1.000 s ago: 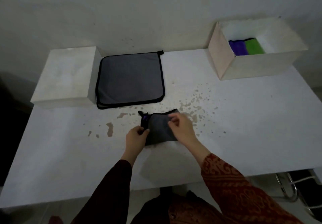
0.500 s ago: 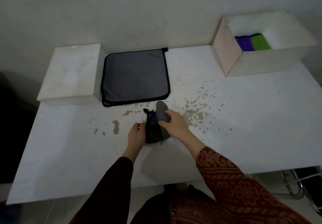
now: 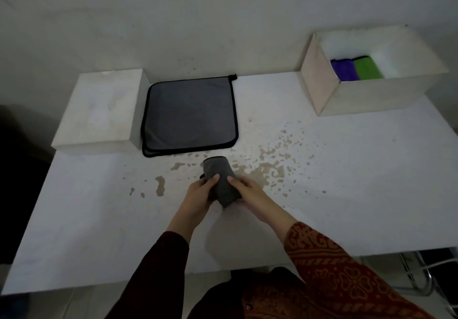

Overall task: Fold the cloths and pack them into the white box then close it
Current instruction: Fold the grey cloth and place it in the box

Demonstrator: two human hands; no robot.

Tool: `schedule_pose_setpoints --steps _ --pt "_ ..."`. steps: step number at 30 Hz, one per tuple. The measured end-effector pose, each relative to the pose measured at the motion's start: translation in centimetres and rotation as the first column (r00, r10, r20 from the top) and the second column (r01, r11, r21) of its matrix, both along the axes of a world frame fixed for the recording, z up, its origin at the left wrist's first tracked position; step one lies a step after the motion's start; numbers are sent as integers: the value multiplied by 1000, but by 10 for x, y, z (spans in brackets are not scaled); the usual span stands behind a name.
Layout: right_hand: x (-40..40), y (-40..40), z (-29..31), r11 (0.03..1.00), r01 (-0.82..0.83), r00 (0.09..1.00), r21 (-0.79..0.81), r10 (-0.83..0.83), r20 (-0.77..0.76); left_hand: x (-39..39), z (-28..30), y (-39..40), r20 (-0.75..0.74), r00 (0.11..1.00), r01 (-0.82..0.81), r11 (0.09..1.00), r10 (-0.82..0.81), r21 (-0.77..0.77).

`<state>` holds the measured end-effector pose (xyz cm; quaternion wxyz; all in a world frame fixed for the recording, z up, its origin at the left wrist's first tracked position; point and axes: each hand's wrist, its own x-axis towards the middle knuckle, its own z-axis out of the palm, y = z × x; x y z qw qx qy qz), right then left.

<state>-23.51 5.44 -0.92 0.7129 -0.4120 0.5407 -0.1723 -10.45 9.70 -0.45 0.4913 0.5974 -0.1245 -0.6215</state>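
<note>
Stained white table [image 3: 347, 194] against a pale wall [image 3: 198, 21].

On the table [image 3: 347, 194], a lid [image 3: 99, 113] sits far left with flat cloths [image 3: 189, 115] just right of it. The open box [image 3: 366, 98] stands far right, two folded cloths [image 3: 355, 69] inside. A folded cloth [image 3: 221, 182] lies near the centre, between both hands.

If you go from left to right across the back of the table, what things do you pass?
White lid → flat grey cloths → open white box, with a purple cloth and then a green cloth inside it.
</note>
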Motion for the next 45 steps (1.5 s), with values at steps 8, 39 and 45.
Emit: schedule_pose_setpoints --steps 8,39,45 --pt "-64 -68 58 980 72 976 -185 -31 214 -36 37 -65 -151 988 -49 973 14 -227" --pt "-338 -436 95 892 -220 919 -395 54 -391 -275 71 -425 575 752 423 905 -322 -46" --pt "-349 -441 70 793 -550 641 -262 200 -741 -289 45 -429 607 527 635 750 -595 184"
